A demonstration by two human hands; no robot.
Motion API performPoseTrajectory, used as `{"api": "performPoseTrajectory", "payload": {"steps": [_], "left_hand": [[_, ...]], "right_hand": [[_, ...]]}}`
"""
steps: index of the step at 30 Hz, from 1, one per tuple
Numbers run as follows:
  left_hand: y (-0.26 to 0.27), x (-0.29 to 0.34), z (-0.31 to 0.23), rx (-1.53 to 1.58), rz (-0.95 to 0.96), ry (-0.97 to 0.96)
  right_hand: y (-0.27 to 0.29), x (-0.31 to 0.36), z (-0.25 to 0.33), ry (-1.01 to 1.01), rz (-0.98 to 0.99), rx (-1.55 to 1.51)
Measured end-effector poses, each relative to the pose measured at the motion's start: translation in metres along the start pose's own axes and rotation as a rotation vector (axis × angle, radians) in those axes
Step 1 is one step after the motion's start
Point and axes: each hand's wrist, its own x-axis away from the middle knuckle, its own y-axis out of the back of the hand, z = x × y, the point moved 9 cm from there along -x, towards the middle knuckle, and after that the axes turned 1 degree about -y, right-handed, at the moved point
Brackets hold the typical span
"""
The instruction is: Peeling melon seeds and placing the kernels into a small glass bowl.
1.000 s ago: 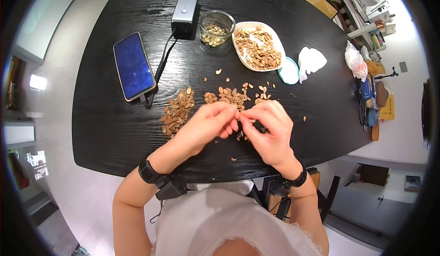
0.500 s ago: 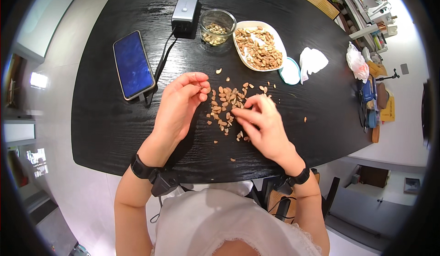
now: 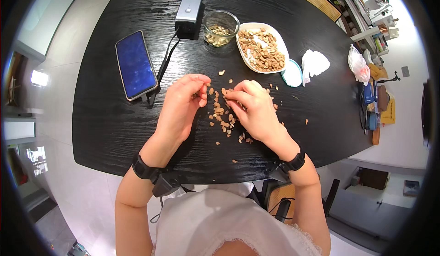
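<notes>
My left hand (image 3: 179, 104) hovers at the left edge of a loose pile of brown shelled seeds (image 3: 220, 111), its thumb and forefinger pinched on what looks like one seed. Over the upper part of the pile, my right hand (image 3: 256, 111) has its fingers closed together, tips down among the seeds; whether a seed is between them is hidden. Beyond the pile stands a glass bowl (image 3: 221, 18) with some pale greenish kernels in it. Right of that bowl, a white rounded dish (image 3: 285, 49) holds many more brown seeds.
On the black table (image 3: 114, 137) a phone (image 3: 135, 66) lies at left, cabled to a grey power block (image 3: 189, 9). A round white lid with a blue rim (image 3: 292, 74) and crumpled tissue (image 3: 315, 66) lie right of the dish. A plastic bag (image 3: 358, 64) is farther right.
My right hand has moved up and slightly left over the pile, its fingers drawing together. The left hand stays nearly in place, with a seed now showing at its fingertips.
</notes>
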Motion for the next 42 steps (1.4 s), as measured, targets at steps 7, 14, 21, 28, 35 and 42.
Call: {"api": "performPoseTrajectory", "payload": {"steps": [7, 14, 21, 28, 35, 42], "left_hand": [[-0.018, 0.007, 0.014, -0.32, 0.131, 0.069], [-0.019, 0.007, 0.028, -0.629, 0.135, 0.054], [-0.03, 0.009, 0.032, -0.462, 0.287, 0.054], [-0.03, 0.013, 0.045, -0.141, 0.194, 0.266], [-0.029, 0.012, 0.036, -0.219, 0.194, 0.148], [-0.03, 0.013, 0.032, -0.205, 0.164, 0.118]], "right_hand": [[0.002, -0.001, -0.004, -0.047, 0.025, 0.064], [0.019, 0.01, -0.007, -0.316, -0.043, -0.233], [0.028, 0.011, 0.009, -0.171, -0.078, -0.247], [0.008, 0.022, -0.02, -0.367, -0.069, -0.769], [0.015, 0.021, -0.018, -0.313, -0.138, -0.711], [0.022, 0.019, -0.012, -0.211, -0.181, -0.644]]}}
